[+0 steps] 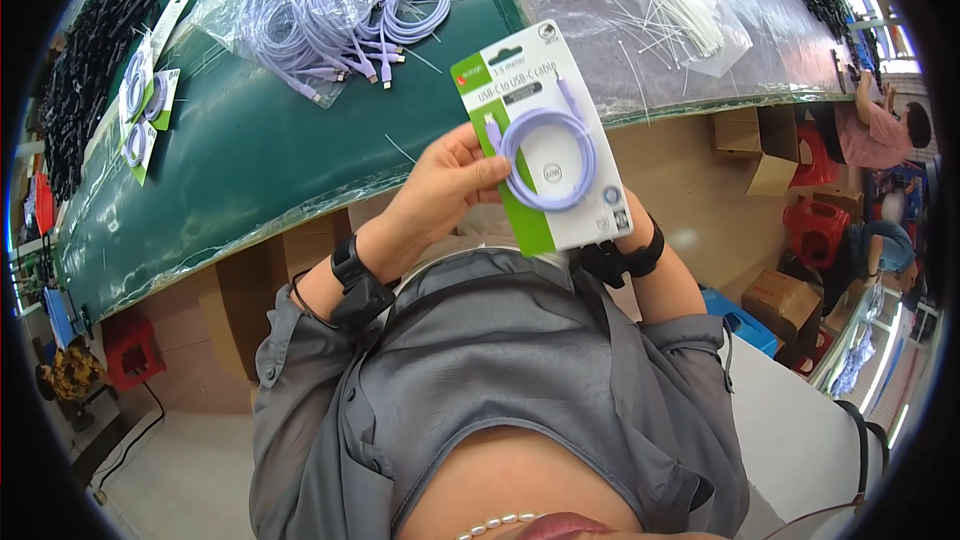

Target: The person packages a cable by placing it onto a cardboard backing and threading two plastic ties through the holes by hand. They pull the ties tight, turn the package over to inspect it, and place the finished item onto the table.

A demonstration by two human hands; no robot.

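Cable packaging card (548, 145), white with green down its left side, is held up at a tilt before the wearer's chest, overlapping the near edge of the green worktop (290, 155) in my head view. On its front I see a lilac cable (588, 155) wound in a round coil, its two plug ends pointing toward the card's top. The left hand (448, 180) has the card's left edge pinched: thumb in front, against the coil, fingers curled behind. The right hand (638, 220) is at the lower right corner, mostly hidden behind the card, so I cannot tell how far its fingers are closed or whether they grip.

Beyond, I have a heap of loose lilac cables (300, 25) on a clear plastic bag (225, 0). To the left lie more carded lilac cables (147, 105), overlapping one another, near a long pile of black cords (95, 50). At the right, white zip ties (690, 25) lie on clear plastic over a greyish surface. Past the worktop I make out a red stool (812, 230), a cardboard box (780, 302) and a co-worker in a pink top (870, 130).
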